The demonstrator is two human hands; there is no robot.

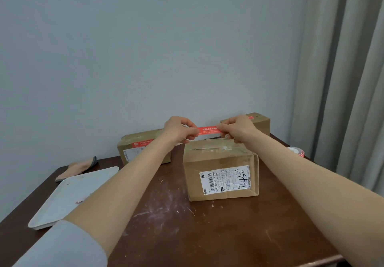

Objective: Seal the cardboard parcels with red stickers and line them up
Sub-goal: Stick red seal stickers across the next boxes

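A long red sticker is stretched level between my two hands, just above the far top edge of the nearest cardboard parcel. My left hand pinches its left end and my right hand pinches its right end. That parcel stands mid-table with a white shipping label marked 4432 facing me. A second parcel with a red sticker on top lies behind my left forearm by the wall. A third parcel sits at the back right, also with red on its top.
A white tray holding small red scraps lies at the left of the scratched brown table. A folded cloth lies behind the tray. A roll of stickers sits at the right table edge beside the grey curtain.
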